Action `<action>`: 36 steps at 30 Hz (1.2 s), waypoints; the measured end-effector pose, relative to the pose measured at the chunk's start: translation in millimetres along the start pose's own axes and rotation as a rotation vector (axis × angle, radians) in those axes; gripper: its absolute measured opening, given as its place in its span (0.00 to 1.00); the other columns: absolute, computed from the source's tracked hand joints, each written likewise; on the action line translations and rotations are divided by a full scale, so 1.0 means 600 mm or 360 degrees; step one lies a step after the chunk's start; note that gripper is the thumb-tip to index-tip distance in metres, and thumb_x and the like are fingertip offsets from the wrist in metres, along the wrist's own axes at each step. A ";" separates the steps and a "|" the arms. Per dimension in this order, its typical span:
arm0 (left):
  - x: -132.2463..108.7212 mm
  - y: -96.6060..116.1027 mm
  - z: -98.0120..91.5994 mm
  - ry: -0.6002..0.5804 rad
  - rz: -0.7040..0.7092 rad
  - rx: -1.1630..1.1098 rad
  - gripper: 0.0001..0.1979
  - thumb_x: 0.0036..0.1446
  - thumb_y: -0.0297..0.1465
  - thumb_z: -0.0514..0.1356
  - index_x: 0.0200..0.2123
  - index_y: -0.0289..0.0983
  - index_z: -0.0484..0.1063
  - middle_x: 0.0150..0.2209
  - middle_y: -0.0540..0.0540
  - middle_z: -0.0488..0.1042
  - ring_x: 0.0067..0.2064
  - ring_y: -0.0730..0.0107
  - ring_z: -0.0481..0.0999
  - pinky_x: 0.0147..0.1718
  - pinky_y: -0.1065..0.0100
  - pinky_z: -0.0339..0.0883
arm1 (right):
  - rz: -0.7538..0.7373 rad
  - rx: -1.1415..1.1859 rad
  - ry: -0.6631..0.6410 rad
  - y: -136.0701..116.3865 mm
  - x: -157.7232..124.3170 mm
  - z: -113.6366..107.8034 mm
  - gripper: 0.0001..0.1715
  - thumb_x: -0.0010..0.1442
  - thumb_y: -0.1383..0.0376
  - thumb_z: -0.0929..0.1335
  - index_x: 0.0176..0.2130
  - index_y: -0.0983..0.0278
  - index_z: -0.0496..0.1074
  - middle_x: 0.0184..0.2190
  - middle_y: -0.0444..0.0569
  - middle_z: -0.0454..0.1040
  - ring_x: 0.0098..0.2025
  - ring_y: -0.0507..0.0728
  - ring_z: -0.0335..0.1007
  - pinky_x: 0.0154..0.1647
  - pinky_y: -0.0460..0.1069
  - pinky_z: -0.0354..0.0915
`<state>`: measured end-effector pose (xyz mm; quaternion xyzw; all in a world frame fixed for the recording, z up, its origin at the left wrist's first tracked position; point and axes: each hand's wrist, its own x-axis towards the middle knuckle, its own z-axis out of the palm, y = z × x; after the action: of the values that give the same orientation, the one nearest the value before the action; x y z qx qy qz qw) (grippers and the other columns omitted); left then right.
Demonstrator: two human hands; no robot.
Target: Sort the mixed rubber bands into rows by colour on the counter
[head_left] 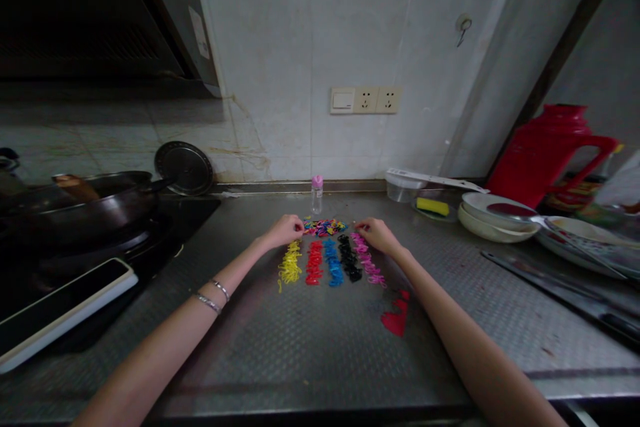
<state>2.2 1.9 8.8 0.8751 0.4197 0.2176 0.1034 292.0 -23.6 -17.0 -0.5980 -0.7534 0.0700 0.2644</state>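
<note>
On the steel counter [310,340] lie five rows of small elastic bands sorted by colour: yellow [291,264], red [314,263], blue [333,262], black [349,258] and pink [367,259]. Behind them sits a mixed multicoloured pile [324,227]. My left hand [286,229] is closed in a pinch at the pile's left edge, above the yellow row. My right hand [377,233] is curled with fingertips at the top of the pink row. What either pinch holds is too small to see. Two bracelets [214,295] circle my left wrist.
A small clear bottle with a pink cap [317,194] stands behind the pile. A red mark [397,315] lies by my right forearm. A wok [85,203] and stove are at the left. Bowls [493,215], a plastic container [425,193], a red jug [547,150] and knives [565,287] are at the right.
</note>
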 end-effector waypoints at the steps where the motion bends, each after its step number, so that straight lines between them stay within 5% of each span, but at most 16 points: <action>1: -0.005 -0.003 -0.007 0.0003 0.0006 -0.0016 0.09 0.45 0.27 0.54 0.26 0.34 0.75 0.28 0.46 0.73 0.30 0.72 0.69 0.32 0.74 0.59 | -0.0025 -0.0005 0.0008 -0.001 0.001 0.001 0.15 0.51 0.66 0.62 0.37 0.64 0.74 0.35 0.50 0.75 0.38 0.54 0.69 0.41 0.44 0.60; 9: -0.044 -0.039 -0.034 -0.0347 -0.0214 -0.0360 0.10 0.42 0.31 0.57 0.27 0.33 0.76 0.27 0.48 0.75 0.29 0.72 0.70 0.30 0.74 0.60 | -0.0098 -0.0114 -0.0005 -0.011 0.007 0.007 0.15 0.53 0.64 0.62 0.39 0.63 0.74 0.38 0.50 0.74 0.41 0.54 0.67 0.44 0.45 0.59; 20: -0.061 -0.075 -0.031 -0.0080 -0.0413 -0.0554 0.13 0.45 0.34 0.56 0.29 0.33 0.75 0.30 0.45 0.76 0.33 0.69 0.73 0.33 0.72 0.64 | -0.0013 -0.0170 -0.0111 -0.017 0.044 0.022 0.14 0.52 0.62 0.63 0.35 0.62 0.75 0.33 0.50 0.75 0.36 0.54 0.70 0.35 0.43 0.60; 36: -0.066 -0.070 -0.023 -0.0122 -0.0561 -0.0550 0.14 0.44 0.35 0.55 0.30 0.32 0.75 0.27 0.46 0.74 0.23 0.76 0.67 0.19 0.77 0.56 | 0.0057 -0.0086 -0.0101 -0.008 0.047 0.028 0.11 0.50 0.64 0.64 0.30 0.65 0.75 0.29 0.50 0.75 0.33 0.53 0.69 0.31 0.42 0.58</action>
<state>-55.0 -2.5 -5.8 0.7652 0.5183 0.2316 0.3038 275.5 5.1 -20.1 -0.6158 -0.7522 0.0734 0.2228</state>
